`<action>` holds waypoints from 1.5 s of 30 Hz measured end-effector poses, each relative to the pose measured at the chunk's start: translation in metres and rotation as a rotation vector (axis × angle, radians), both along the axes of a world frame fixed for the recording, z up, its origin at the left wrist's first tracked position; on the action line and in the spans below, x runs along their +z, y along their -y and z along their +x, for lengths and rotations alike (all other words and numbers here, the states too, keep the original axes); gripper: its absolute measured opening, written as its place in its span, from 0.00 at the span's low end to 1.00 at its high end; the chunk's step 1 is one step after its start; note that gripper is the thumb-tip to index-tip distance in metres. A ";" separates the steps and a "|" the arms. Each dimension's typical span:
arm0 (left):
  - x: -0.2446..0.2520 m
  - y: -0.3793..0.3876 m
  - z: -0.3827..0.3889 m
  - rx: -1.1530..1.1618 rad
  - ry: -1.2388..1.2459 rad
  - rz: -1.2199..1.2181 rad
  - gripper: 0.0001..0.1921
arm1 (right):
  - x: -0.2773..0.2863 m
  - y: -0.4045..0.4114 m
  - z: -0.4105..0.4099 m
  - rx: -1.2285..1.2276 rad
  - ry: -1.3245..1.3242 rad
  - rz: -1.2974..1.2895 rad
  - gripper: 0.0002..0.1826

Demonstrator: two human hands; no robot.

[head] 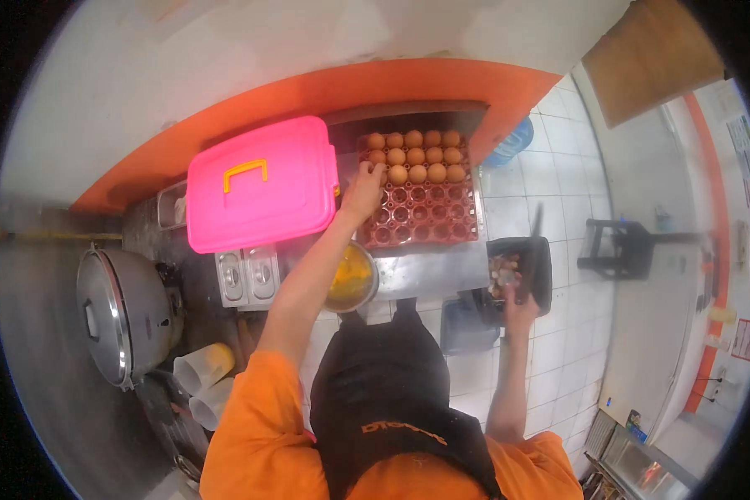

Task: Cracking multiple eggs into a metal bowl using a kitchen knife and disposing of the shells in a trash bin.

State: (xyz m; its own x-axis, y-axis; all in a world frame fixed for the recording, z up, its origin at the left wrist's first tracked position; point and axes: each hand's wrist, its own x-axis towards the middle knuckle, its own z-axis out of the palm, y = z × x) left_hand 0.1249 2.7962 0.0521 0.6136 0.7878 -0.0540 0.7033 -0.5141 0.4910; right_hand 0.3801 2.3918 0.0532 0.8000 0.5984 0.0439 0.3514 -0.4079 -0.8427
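My left hand [364, 190] has its fingers around a brown egg [383, 177] at the left end of the third row in a red plastic egg tray [420, 214]. Rows of brown eggs [414, 156] fill the far part of this tray, while its near cups hold none. My right hand [520, 310] grips a knife [533, 250], its blade blurred and pointing away from me. Below that hand, a black bin [542, 275] contains broken eggshells [501, 272]. A metal bowl [374, 284] with yellow beaten egg stands under my left forearm.
A pink lidded box [275, 187] with a yellow handle sits left of the tray on the metal table [431, 269]. Lidded steel containers [247, 275], a large pot [128, 319] and plastic jugs [203, 369] are farther left. A black stool [619, 249] stands at right.
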 end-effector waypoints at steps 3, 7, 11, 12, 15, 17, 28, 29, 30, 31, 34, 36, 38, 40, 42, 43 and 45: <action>0.006 -0.003 0.000 0.042 -0.003 -0.045 0.35 | 0.000 -0.033 -0.032 0.215 0.178 -0.074 0.15; -0.001 0.016 -0.027 0.062 0.368 0.035 0.33 | 0.048 -0.096 -0.094 0.380 -0.201 -0.199 0.16; 0.009 0.074 -0.072 0.189 0.761 -0.648 0.32 | 0.039 -0.129 -0.144 0.623 -0.150 -0.123 0.15; 0.015 0.089 -0.085 0.201 0.762 -0.642 0.32 | 0.039 -0.135 -0.160 0.634 -0.152 -0.121 0.15; 0.022 0.120 -0.130 0.332 0.867 -0.753 0.29 | 0.048 -0.147 -0.202 0.672 -0.170 -0.038 0.13; 0.020 0.131 -0.157 0.362 0.888 -0.731 0.29 | 0.059 -0.152 -0.220 0.821 0.028 -0.141 0.11; 0.021 0.191 -0.218 0.245 0.496 -0.232 0.29 | 0.020 -0.194 -0.279 0.946 -0.567 -0.007 0.24; 0.012 0.193 -0.220 0.275 0.484 -0.202 0.28 | 0.019 -0.196 -0.282 0.954 -0.569 -0.010 0.24; 0.005 0.195 -0.223 0.281 0.484 -0.202 0.28 | 0.019 -0.198 -0.285 0.965 -0.542 -0.177 0.24; -0.001 0.196 -0.225 0.269 0.488 -0.168 0.28 | 0.017 -0.199 -0.287 0.971 -0.512 -0.344 0.24; -0.013 0.199 -0.228 0.268 0.493 -0.163 0.26 | 0.009 -0.196 -0.294 0.945 -0.441 -0.255 0.23; -0.020 0.198 -0.231 0.276 0.493 -0.190 0.25 | -0.012 -0.196 -0.293 0.987 -0.215 -0.100 0.24; -0.025 0.196 -0.241 0.158 0.355 -0.036 0.29 | -0.023 -0.193 -0.290 1.018 0.009 0.052 0.24; -0.025 0.194 -0.247 0.183 0.295 -0.009 0.29 | -0.024 -0.191 -0.284 1.019 0.129 -0.034 0.25; -0.019 0.192 -0.242 0.201 0.239 0.017 0.29 | -0.015 -0.184 -0.279 0.961 0.028 -0.014 0.26; -0.016 0.193 -0.240 0.282 0.288 -0.041 0.30 | -0.007 -0.181 -0.278 0.914 -0.073 0.012 0.27; -0.011 0.198 -0.231 0.358 0.339 -0.098 0.30 | 0.001 -0.171 -0.275 0.856 -0.262 -0.001 0.28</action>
State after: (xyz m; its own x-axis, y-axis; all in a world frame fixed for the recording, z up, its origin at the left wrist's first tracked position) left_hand -0.1064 2.5982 0.0411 0.3014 0.9533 0.0170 0.6199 -0.2095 0.7562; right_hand 0.1053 2.5631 0.0547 0.0642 0.9948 -0.0786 0.3323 -0.0956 -0.9383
